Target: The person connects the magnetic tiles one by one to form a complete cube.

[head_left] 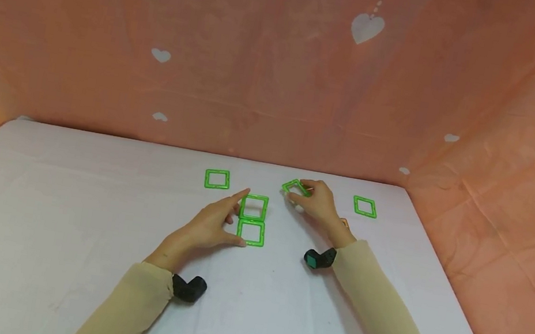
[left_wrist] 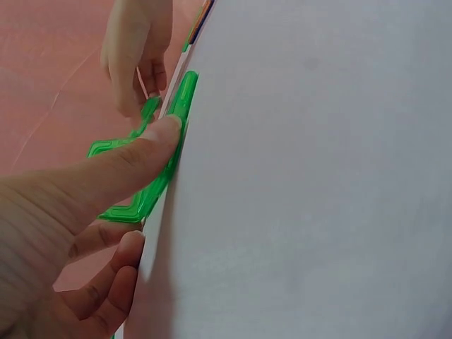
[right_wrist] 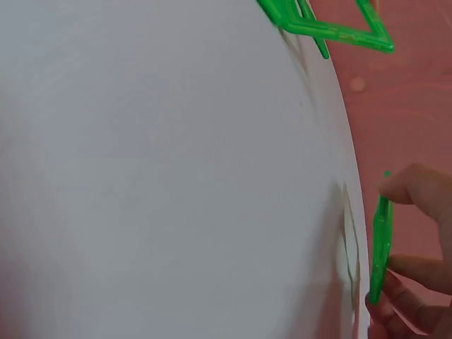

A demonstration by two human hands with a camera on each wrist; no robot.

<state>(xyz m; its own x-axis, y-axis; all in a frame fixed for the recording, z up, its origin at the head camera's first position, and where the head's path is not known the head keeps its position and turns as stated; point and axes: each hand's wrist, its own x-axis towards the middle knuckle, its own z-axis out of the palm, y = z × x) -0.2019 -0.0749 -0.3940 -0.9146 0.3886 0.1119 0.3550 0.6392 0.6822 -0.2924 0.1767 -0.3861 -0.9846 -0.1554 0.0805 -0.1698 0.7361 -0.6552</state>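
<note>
In the head view my left hand [head_left: 208,225] holds a joined pair of green open-frame magnetic tiles, thumb at the near edge and index finger at the far left corner. The far tile [head_left: 266,209] meets the near tile [head_left: 263,235] along one side. The left wrist view has the thumb lying across a green bar [left_wrist: 185,95], other fingers behind it. My right hand [head_left: 318,203] pinches another green square tile [head_left: 288,185] by its edge, tilted and raised off the table. In the right wrist view this tile [right_wrist: 382,236] appears edge-on between thumb and fingers.
A green square tile [head_left: 216,186] lies farther back on the left of the white table [head_left: 79,230], another green tile [head_left: 364,214] on the right. A small orange piece [head_left: 345,222] is mostly hidden behind the right wrist. An orange curtain [head_left: 261,72] hangs behind the table.
</note>
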